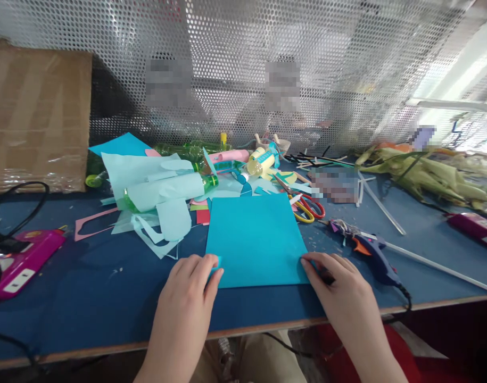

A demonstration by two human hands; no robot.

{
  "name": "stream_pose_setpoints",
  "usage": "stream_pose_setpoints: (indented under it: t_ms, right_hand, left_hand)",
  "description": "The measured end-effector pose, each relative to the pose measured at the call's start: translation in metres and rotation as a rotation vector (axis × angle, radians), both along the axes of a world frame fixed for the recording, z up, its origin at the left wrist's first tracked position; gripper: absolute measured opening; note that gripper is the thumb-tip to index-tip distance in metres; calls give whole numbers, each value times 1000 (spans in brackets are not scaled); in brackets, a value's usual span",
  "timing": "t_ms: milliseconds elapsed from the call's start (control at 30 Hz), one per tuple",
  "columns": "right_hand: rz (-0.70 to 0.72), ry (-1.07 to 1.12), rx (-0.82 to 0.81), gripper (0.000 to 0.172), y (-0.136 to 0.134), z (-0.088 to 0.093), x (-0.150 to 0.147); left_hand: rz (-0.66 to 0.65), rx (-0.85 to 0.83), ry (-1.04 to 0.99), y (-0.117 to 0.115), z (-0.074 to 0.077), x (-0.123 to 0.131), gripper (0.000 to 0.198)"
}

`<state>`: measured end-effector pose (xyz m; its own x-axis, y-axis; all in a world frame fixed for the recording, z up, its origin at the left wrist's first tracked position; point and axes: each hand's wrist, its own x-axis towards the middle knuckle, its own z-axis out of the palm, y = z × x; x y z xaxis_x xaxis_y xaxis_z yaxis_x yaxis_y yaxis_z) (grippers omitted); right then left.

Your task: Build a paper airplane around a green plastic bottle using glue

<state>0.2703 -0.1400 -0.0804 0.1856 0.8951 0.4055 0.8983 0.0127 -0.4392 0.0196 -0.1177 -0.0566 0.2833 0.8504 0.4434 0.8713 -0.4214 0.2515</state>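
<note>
A turquoise sheet of paper [256, 239] lies flat on the blue table [87, 298] right in front of me. My left hand [189, 287] pinches its near left corner, lifting the corner slightly. My right hand [339, 290] rests with fingertips on the near right corner, fingers curled together. Both hands are at the near edge of the sheet.
A blue glue gun [377, 255] lies just right of my right hand. Scissors [307, 208] lie behind the sheet. Pale paper scraps and green bottles [159, 194] are piled at back left. A pink device [19, 263] sits at left, cardboard [35, 117] behind it, corn husks [422, 173] at right.
</note>
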Motion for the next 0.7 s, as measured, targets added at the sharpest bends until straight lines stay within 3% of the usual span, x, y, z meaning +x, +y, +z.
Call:
stream_pose_setpoints:
  t_ms: [267, 500, 700]
  right_hand:
    - [29, -35, 22, 27, 1, -1, 0]
    - [75, -34, 12, 23, 1, -1, 0]
    - [61, 13, -25, 23, 1, -1, 1]
  left_hand:
    - [42, 198, 95, -4, 5, 2, 28]
    - [-320, 238, 160, -30, 3, 17, 32]
    - [-369, 232, 329, -38, -5, 20, 48]
